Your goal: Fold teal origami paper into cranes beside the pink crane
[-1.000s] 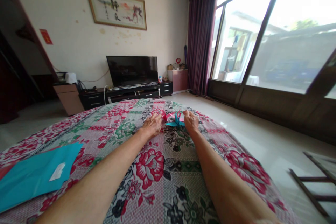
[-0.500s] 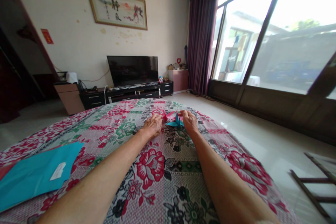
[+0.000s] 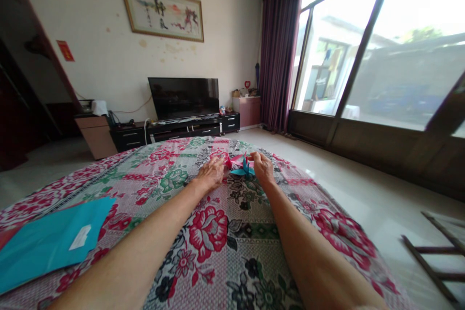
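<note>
Flowered tablecloth (image 3: 250, 230) lies beneath pointed, folded blue paper (image 3: 245, 170)

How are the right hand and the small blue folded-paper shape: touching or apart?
Cannot tell. In the head view, the blue shape reaches the outline of the right hand; any contact is indistinct.

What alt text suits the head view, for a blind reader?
A person's left hand and right hand flank folded blue paper and pink paper on a flowered tablecloth. A flat blue item lies left; a TV stands beyond.

Blue folded paper (image 3: 242, 172) partly hides pink paper (image 3: 237, 160).
</note>
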The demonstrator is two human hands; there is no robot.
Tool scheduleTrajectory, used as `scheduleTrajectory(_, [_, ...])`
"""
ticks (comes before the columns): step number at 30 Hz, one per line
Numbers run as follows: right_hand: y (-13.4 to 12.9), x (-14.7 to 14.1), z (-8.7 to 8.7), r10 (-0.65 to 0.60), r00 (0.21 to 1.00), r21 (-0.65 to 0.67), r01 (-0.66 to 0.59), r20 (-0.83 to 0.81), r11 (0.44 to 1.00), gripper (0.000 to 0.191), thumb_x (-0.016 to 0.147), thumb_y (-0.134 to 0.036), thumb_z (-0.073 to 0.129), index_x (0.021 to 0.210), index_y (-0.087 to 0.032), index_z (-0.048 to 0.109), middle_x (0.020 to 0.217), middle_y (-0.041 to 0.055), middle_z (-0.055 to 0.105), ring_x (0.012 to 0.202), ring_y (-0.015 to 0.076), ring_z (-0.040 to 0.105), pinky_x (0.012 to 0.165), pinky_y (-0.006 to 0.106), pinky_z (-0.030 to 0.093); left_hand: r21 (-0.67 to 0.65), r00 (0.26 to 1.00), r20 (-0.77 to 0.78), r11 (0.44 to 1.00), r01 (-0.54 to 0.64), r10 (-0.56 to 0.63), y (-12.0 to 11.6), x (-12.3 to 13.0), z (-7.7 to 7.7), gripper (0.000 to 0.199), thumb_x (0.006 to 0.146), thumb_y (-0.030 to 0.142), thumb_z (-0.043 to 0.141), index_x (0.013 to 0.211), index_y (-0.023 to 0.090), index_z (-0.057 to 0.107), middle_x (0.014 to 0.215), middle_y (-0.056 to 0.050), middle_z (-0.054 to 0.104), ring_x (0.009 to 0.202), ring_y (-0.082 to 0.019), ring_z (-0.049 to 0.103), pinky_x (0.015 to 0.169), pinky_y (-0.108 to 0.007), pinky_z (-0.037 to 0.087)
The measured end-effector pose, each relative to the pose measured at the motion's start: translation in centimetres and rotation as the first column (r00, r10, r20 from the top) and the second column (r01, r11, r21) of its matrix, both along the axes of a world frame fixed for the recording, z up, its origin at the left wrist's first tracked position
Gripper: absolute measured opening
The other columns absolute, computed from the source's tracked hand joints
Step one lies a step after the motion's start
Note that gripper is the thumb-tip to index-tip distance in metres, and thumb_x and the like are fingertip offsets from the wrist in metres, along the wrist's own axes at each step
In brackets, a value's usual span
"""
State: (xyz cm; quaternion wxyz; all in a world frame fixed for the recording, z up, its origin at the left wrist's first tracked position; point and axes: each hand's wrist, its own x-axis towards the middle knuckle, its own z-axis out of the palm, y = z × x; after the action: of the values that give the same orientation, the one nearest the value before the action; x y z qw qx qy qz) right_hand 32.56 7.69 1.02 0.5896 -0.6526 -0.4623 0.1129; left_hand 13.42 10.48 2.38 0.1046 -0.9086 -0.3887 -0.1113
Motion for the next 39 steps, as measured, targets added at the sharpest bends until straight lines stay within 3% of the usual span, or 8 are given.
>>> scheduleTrajectory(12, [-0.3,0.2,0.8,-0.115,0.993,0.048,0.116,-0.023,0.992,0.044,0.079,-0.040,0.031,0.086,-0.018,0.068,0.087,0.0067,0.069,0.081,0.0196,0.057,0.072,0.027,0.038,0.030,1.000,0.019,0.999,0.018,-0.018,0.2,-0.4,0.0,0.029,0.083,0.020,0.039,0.100,0.016,0.063,0.136,-0.008,0.043,0.127,-0.025,0.035,0.104,-0.040,0.034])
scheduleTrajectory(18, [-0.8,-0.1,3.0,-0.214,0.976,0.120,0.218,-0.044,0.969,0.041,0.081,-0.039,0.032,0.088,-0.019,0.067,0.087,0.0066,0.069,0.082,0.0193,0.057,0.074,0.027,0.038,0.087,0.996,0.076,0.995,0.046,-0.052,-0.1,-2.4,1.2,0.031,0.085,0.021,0.037,0.092,0.017,0.066,0.134,-0.006,0.046,0.124,-0.023,0.037,0.104,-0.039,0.035])
scheduleTrajectory(21, [-1.3,-1.8,4.5,-0.189,0.982,0.194,0.189,-0.016,0.963,0.041,0.083,-0.036,0.031,0.091,-0.018,0.066,0.086,0.0059,0.069,0.081,0.0181,0.058,0.075,0.026,0.038,0.065,0.992,0.123,0.998,-0.022,0.014,-0.6,-4.7,2.2,0.028,0.083,0.020,0.040,0.091,0.018,0.067,0.128,-0.007,0.051,0.120,-0.022,0.041,0.103,-0.038,0.036])
scheduleTrajectory(24, [-2.2,-5.0,5.4,-0.051,0.995,0.223,0.031,0.086,0.974,0.040,0.084,-0.034,0.030,0.095,-0.017,0.065,0.079,0.0043,0.068,0.074,0.0160,0.059,0.072,0.025,0.040,0.047,0.982,0.139,0.990,-0.132,0.124,-1.8,-7.9,2.9,0.028,0.084,0.022,0.039,0.087,0.020,0.067,0.117,-0.006,0.058,0.113,-0.020,0.047,0.103,-0.034,0.034])
scheduleTrajectory(26, [-2.9,-8.2,5.2,0.128,0.965,0.153,-0.165,0.228,0.974,0.036,0.084,-0.031,0.034,0.093,-0.018,0.066,0.074,0.0027,0.067,0.071,0.0151,0.058,0.070,0.024,0.040,-0.012,0.960,0.136,0.969,-0.247,0.246,-2.9,-10.5,3.1,0.027,0.083,0.023,0.041,0.082,0.021,0.068,0.107,-0.005,0.062,0.108,-0.019,0.050,0.103,-0.032,0.034])
scheduleTrajectory(30, [-4.7,-15.7,3.3,0.553,0.750,-0.150,-0.539,0.364,0.829,0.029,0.077,-0.019,0.044,0.089,-0.018,0.070,0.075,0.0022,0.069,0.068,0.0144,0.059,0.065,0.021,0.041,-0.111,0.874,0.122,0.882,-0.459,0.470,-5.4,-16.4,3.0,0.024,0.078,0.023,0.045,0.078,0.022,0.069,0.097,-0.004,0.067,0.101,-0.020,0.055,0.096,-0.029,0.038])
scheduleTrajectory(34, [-6.6,-22.7,1.4,0.669,0.649,-0.237,-0.630,0.362,0.739,0.025,0.070,-0.013,0.050,0.080,-0.019,0.072,0.070,0.0001,0.069,0.064,0.0131,0.059,0.061,0.019,0.040,-0.118,0.759,0.143,0.772,-0.624,0.635,-7.6,-23.0,3.2,0.030,0.079,0.022,0.041,0.090,0.024,0.069,0.104,-0.002,0.067,0.100,-0.018,0.058,0.090,-0.026,0.041])
scheduleTrajectory(39, [-7.5,-28.8,1.0,0.687,0.619,-0.295,-0.623,0.381,0.725,0.026,0.070,-0.011,0.047,0.073,-0.019,0.071,0.068,-0.0004,0.069,0.064,0.0131,0.058,0.060,0.019,0.038,-0.142,0.568,0.190,0.595,-0.791,0.801,-9.3,-29.5,2.9,0.037,0.079,0.023,0.038,0.104,0.022,0.065,0.107,-0.005,0.067,0.100,-0.022,0.060,0.086,-0.030,0.045])
